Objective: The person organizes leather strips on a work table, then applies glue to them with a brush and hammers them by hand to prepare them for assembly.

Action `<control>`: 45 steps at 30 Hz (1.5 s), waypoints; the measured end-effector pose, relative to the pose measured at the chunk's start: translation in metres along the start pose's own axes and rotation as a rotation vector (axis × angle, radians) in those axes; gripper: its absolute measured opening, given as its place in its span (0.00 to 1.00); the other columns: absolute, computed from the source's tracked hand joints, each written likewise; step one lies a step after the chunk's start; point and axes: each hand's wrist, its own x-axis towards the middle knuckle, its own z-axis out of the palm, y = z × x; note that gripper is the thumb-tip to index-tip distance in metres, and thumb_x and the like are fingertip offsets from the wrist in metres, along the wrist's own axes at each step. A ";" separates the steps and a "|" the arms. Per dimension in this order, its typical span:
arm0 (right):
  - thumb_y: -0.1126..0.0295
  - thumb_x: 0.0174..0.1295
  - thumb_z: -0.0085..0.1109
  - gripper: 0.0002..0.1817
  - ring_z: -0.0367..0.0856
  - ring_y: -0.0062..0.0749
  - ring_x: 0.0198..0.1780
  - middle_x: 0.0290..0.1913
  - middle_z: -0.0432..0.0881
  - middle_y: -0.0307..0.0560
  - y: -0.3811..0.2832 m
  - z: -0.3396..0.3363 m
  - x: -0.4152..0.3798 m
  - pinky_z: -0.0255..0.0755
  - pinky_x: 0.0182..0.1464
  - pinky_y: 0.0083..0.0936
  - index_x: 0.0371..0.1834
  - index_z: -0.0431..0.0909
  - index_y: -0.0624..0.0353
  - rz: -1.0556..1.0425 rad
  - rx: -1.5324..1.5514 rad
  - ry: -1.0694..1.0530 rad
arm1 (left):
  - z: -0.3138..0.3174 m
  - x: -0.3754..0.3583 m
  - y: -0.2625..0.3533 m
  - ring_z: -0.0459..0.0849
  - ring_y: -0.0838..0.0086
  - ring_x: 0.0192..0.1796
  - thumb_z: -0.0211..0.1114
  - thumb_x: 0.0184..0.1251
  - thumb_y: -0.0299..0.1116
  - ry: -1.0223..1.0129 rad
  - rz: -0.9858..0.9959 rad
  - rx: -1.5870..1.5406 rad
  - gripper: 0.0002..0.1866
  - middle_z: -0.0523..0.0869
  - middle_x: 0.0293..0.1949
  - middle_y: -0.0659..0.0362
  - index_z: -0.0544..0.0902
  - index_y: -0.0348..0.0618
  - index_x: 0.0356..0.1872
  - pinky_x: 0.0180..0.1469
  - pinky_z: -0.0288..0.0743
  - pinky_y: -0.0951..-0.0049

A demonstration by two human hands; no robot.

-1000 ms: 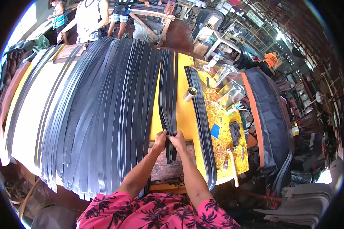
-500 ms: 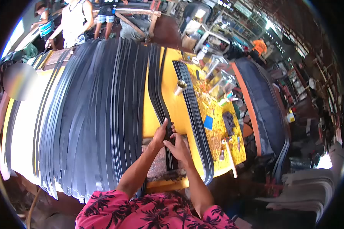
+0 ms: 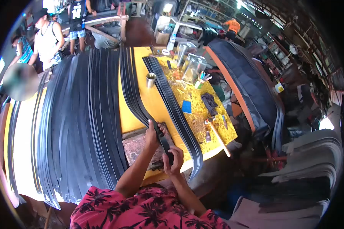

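Observation:
A bundle of long black strips (image 3: 132, 89) runs down the yellow table (image 3: 149, 99) towards me. My left hand (image 3: 154, 133) is closed around the bundle, thumb on top and fingers showing at its right side. Nearer to me, my right hand (image 3: 173, 159) grips the near end of the same strips with bent fingers. Beneath my left forearm lies a worn reddish block (image 3: 135, 149). A second bundle of black strips (image 3: 176, 110) lies to the right of my hands, its near end hanging over the table edge.
Many black strips (image 3: 84, 114) cover the table's left side. A metal cup (image 3: 151, 80) stands beyond my hands. At the right are a hammer (image 3: 219, 138), a blue square (image 3: 186, 107), a dark cloth (image 3: 209, 104) and clear containers (image 3: 195, 68). Other people stand farther off.
My right hand has moved down along the strips to their near end, apart from my left hand. The strips' near end is now raised and bent. The view has turned right.

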 end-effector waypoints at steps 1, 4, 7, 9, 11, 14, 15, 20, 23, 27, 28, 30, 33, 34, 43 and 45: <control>0.67 0.57 0.68 0.18 0.77 0.54 0.51 0.48 0.78 0.57 0.004 -0.002 -0.001 0.70 0.55 0.42 0.47 0.74 0.63 -0.007 0.017 -0.033 | 0.004 0.003 0.001 0.73 0.73 0.27 0.47 0.77 0.57 0.046 0.012 -0.007 0.25 0.72 0.28 0.61 0.72 0.41 0.39 0.29 0.72 0.70; 0.65 0.55 0.68 0.22 0.77 0.47 0.52 0.48 0.78 0.54 -0.012 -0.038 0.003 0.69 0.57 0.38 0.49 0.74 0.63 0.023 0.089 -0.108 | 0.001 -0.006 -0.006 0.73 0.71 0.25 0.49 0.76 0.58 0.010 0.021 0.100 0.26 0.72 0.25 0.59 0.72 0.41 0.37 0.29 0.71 0.71; 0.55 0.51 0.75 0.41 0.76 0.39 0.57 0.54 0.78 0.56 -0.009 -0.061 0.006 0.68 0.61 0.36 0.61 0.65 0.67 0.594 0.165 -0.464 | 0.001 -0.033 -0.025 0.76 0.72 0.26 0.51 0.77 0.55 0.012 0.052 0.150 0.23 0.74 0.26 0.61 0.74 0.42 0.39 0.29 0.73 0.71; 0.56 0.51 0.76 0.51 0.76 0.34 0.62 0.59 0.76 0.59 0.016 -0.052 0.000 0.68 0.63 0.34 0.71 0.53 0.68 0.447 0.061 -0.675 | 0.002 -0.063 -0.039 0.77 0.74 0.27 0.52 0.77 0.54 -0.082 0.007 0.169 0.21 0.77 0.28 0.63 0.76 0.44 0.43 0.32 0.76 0.72; 0.59 0.55 0.73 0.38 0.82 0.42 0.47 0.46 0.81 0.59 0.021 -0.054 -0.011 0.76 0.49 0.34 0.61 0.64 0.71 0.486 0.319 -0.678 | 0.015 -0.095 -0.045 0.78 0.73 0.28 0.50 0.77 0.54 -0.046 -0.027 0.251 0.23 0.79 0.31 0.62 0.76 0.42 0.45 0.33 0.77 0.71; 0.64 0.59 0.69 0.19 0.84 0.35 0.30 0.28 0.84 0.47 -0.011 -0.089 -0.029 0.76 0.33 0.32 0.43 0.74 0.67 0.701 0.423 -0.670 | 0.014 -0.110 -0.047 0.84 0.69 0.34 0.45 0.80 0.50 -0.120 -0.120 -0.029 0.24 0.85 0.37 0.56 0.79 0.38 0.47 0.41 0.82 0.70; 0.62 0.59 0.68 0.21 0.85 0.44 0.32 0.30 0.84 0.52 -0.013 -0.107 -0.040 0.76 0.35 0.36 0.44 0.73 0.68 0.635 0.278 -0.741 | -0.011 -0.095 -0.051 0.85 0.69 0.35 0.45 0.80 0.49 -0.189 -0.087 -0.086 0.24 0.86 0.39 0.54 0.79 0.37 0.49 0.42 0.83 0.70; 0.56 0.60 0.66 0.30 0.81 0.66 0.45 0.40 0.82 0.68 -0.069 -0.214 -0.076 0.75 0.47 0.45 0.58 0.71 0.68 0.374 0.002 -0.834 | -0.032 -0.058 -0.008 0.85 0.63 0.48 0.44 0.81 0.46 -0.283 -0.010 -0.293 0.27 0.84 0.54 0.47 0.71 0.28 0.62 0.56 0.82 0.67; 0.60 0.59 0.70 0.28 0.86 0.56 0.44 0.41 0.85 0.62 -0.036 -0.259 -0.119 0.77 0.47 0.41 0.58 0.74 0.65 0.570 0.130 -0.871 | 0.009 -0.049 0.021 0.87 0.62 0.45 0.46 0.80 0.47 -0.247 0.053 -0.272 0.28 0.85 0.52 0.47 0.71 0.27 0.61 0.51 0.85 0.67; 0.59 0.62 0.67 0.32 0.81 0.37 0.51 0.54 0.82 0.53 -0.024 -0.289 -0.181 0.76 0.51 0.41 0.66 0.70 0.63 0.814 -0.158 -0.997 | 0.054 -0.028 0.044 0.87 0.66 0.47 0.48 0.77 0.54 -0.446 0.080 -0.077 0.33 0.84 0.53 0.47 0.72 0.26 0.59 0.54 0.83 0.70; 0.58 0.62 0.67 0.32 0.80 0.38 0.52 0.54 0.82 0.53 -0.022 -0.289 -0.202 0.75 0.52 0.41 0.65 0.70 0.63 0.876 -0.011 -0.963 | 0.065 -0.023 0.052 0.87 0.66 0.48 0.47 0.77 0.55 -0.536 0.045 -0.062 0.34 0.84 0.53 0.46 0.72 0.25 0.60 0.55 0.82 0.71; 0.55 0.60 0.67 0.33 0.78 0.38 0.55 0.54 0.81 0.54 -0.011 -0.286 -0.245 0.73 0.56 0.41 0.64 0.72 0.64 0.984 0.280 -0.886 | 0.096 -0.030 0.066 0.86 0.63 0.50 0.44 0.78 0.55 -0.432 0.128 0.022 0.35 0.83 0.55 0.44 0.71 0.24 0.61 0.56 0.82 0.68; 0.51 0.59 0.68 0.34 0.75 0.39 0.59 0.55 0.80 0.54 -0.008 -0.271 -0.319 0.69 0.60 0.40 0.61 0.74 0.64 1.132 0.709 -0.762 | 0.122 -0.031 0.095 0.87 0.62 0.48 0.42 0.79 0.55 -0.470 0.083 -0.034 0.35 0.84 0.53 0.45 0.72 0.24 0.60 0.55 0.82 0.66; 0.49 0.58 0.69 0.35 0.74 0.40 0.60 0.55 0.80 0.54 -0.011 -0.262 -0.346 0.68 0.62 0.40 0.61 0.75 0.64 1.177 0.853 -0.710 | 0.121 -0.032 0.113 0.87 0.63 0.44 0.41 0.78 0.56 -0.479 0.116 0.101 0.35 0.86 0.49 0.46 0.75 0.26 0.56 0.52 0.83 0.67; 0.51 0.57 0.69 0.31 0.73 0.35 0.52 0.49 0.81 0.52 -0.156 -0.145 -0.402 0.65 0.54 0.36 0.56 0.77 0.63 1.444 0.958 -0.601 | 0.106 -0.014 0.315 0.85 0.68 0.36 0.55 0.75 0.50 -0.581 0.057 0.236 0.27 0.84 0.37 0.55 0.76 0.29 0.51 0.43 0.84 0.70; 0.52 0.57 0.69 0.29 0.73 0.34 0.49 0.47 0.81 0.51 -0.185 -0.121 -0.394 0.64 0.51 0.35 0.55 0.78 0.62 1.500 0.931 -0.604 | 0.100 -0.018 0.350 0.83 0.72 0.33 0.56 0.75 0.48 -0.524 0.214 0.392 0.22 0.82 0.33 0.60 0.79 0.35 0.46 0.40 0.83 0.72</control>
